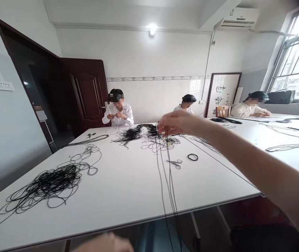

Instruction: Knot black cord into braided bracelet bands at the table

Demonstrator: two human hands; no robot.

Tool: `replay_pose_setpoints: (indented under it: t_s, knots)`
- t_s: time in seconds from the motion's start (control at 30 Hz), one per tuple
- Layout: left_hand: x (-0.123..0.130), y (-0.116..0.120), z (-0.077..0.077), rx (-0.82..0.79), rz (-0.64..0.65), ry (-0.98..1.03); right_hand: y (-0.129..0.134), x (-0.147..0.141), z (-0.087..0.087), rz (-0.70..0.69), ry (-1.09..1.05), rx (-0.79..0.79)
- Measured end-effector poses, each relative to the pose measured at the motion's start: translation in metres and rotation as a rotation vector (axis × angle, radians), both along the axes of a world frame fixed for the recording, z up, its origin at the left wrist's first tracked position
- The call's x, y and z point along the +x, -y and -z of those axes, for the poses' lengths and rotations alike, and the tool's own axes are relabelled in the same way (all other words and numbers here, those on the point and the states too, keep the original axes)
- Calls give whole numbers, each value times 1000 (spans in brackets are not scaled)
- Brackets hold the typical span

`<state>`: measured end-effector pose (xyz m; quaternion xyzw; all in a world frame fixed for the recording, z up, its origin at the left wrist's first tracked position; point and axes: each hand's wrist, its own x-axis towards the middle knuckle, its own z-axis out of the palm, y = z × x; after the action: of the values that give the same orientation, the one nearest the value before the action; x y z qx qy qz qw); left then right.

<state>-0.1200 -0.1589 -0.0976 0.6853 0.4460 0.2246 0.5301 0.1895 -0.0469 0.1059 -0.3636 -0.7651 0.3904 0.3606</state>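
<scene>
My right hand (169, 123) is raised over the middle of the white table (123, 185), its fingers closed on several thin black cords (169, 175). The cords hang down past the table's front edge. At the bottom of the view, my left hand (104, 243) is blurred and partly cut off, its fingers hard to make out. Beneath the right hand lie small scissors (176, 163) and a black ring (193, 157). A large tangle of black cord (57, 180) rests at the left.
More black cord (131, 134) is heaped at the table's far side, with other scissors (91, 135) to its left. Three people sit beyond: one person (118, 112) behind the heap, another person (187, 105) farther right, a third person (249, 108) near the window.
</scene>
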Motion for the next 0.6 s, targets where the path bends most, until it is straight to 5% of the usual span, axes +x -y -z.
replay_pose_setpoints:
  t_s: [0.13, 0.23, 0.37, 0.6]
  knots:
    - [29, -38, -79, 422, -207, -11, 20, -23, 44, -67, 134, -32]
    - [65, -67, -113, 556, -218, 50, 24, -33, 57, -45, 184, -8]
    - [84, -84, -115, 522, -124, 32, 21, -35, 69, -8, 208, 21]
    - [78, -100, -100, 419, -87, 4, 11, -29, 89, -8, 215, 18]
